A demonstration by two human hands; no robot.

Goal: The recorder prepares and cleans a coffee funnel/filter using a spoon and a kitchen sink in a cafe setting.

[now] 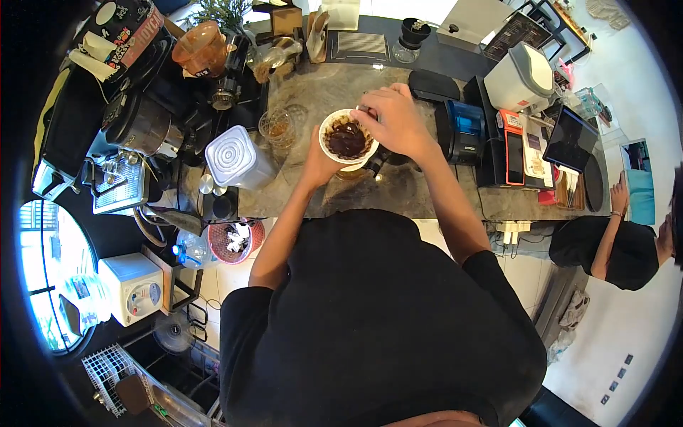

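Observation:
A white cup [324, 140] with a dark brown, glossy mixture inside is held up over the counter by my left hand [319, 160], whose fingers wrap its left side. Above the cup's right rim, my right hand [392, 120] pinches a utensil, mostly hidden by the fingers; it looks like a spoon handle. Brown residue coats the cup's inner wall. Left of the cup stands a clear glass [277, 128] with some brown content. Beneath the cup, partly covered, are a pale round rim and a dark object that I cannot identify.
A lidded plastic container [240, 157] stands left on the stone counter [320, 85]. A coffee grinder [144, 125] and espresso machine [120, 184] are farther left. To the right are a black receipt printer [461, 131], a card terminal [514, 155] and a tablet [571, 137]. Another person [613, 251] is at far right.

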